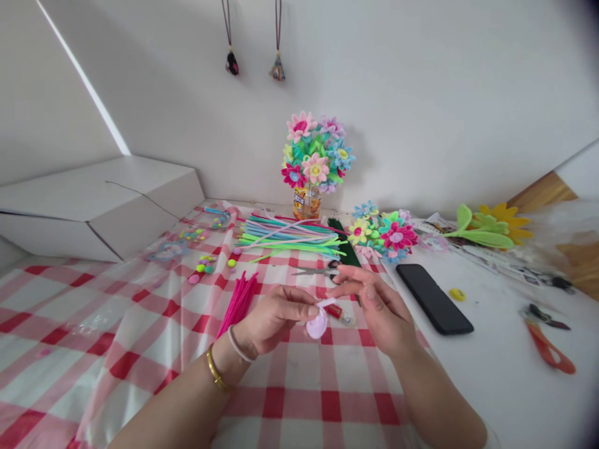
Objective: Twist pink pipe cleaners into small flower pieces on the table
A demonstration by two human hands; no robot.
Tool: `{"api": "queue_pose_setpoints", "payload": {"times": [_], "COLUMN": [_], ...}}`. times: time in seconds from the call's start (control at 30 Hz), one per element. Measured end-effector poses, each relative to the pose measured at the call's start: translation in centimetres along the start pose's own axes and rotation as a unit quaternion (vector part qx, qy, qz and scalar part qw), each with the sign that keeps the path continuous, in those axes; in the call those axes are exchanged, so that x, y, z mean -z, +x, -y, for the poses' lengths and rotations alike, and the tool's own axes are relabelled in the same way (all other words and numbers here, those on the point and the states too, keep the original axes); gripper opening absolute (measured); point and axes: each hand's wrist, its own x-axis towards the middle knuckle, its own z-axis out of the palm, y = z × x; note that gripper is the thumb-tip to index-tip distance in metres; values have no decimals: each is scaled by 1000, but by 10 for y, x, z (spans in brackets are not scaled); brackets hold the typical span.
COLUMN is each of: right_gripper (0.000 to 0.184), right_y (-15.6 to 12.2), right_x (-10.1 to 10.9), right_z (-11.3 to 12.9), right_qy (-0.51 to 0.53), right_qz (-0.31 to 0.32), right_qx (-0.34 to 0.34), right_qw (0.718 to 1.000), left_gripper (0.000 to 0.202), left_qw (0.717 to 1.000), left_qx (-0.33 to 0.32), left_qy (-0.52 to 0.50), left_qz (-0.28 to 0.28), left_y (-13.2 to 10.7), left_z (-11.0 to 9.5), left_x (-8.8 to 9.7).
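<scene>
My left hand (276, 319) and my right hand (374, 308) meet above the red-and-white checked cloth (140, 324). Together they pinch a pale pink pipe cleaner coil (319, 323), a small flat loop shape. My left fingers are closed on its left side. My right thumb and fingers press its upper right end. A bundle of hot pink pipe cleaners (238, 302) lies just left of my left hand. Grey scissors (314, 271) rest on the cloth just beyond my hands. A small red object (334, 312) lies under the coil.
A bottle with a pipe cleaner flower bouquet (316, 159) stands at the back. Loose green and pastel pipe cleaners (290, 237), finished flowers (386, 234), small pompoms (206, 265), a black phone (433, 298), orange-handled pliers (545, 340), a yellow flower (496, 224) and a white box (93, 199) surround me.
</scene>
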Motion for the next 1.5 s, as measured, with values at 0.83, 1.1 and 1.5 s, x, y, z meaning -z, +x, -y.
{"api": "queue_pose_setpoints", "payload": {"times": [0.83, 1.1, 1.5], "right_gripper": [50, 55, 71], "right_y": [-6, -7, -6], "right_x": [-7, -11, -18], "right_z": [2, -1, -7], "right_qy": [-372, -405, -410], "right_qz": [80, 84, 73], "right_qx": [167, 169, 174], "right_qw": [910, 895, 892], "left_gripper": [7, 7, 7], "left_qw": [985, 982, 978], "left_qx": [-101, -104, -122], "left_qy": [-82, -92, -111], "left_qz": [-111, -126, -131], "left_y": [9, 9, 9], "left_z": [7, 6, 6], "left_x": [5, 3, 2]}}
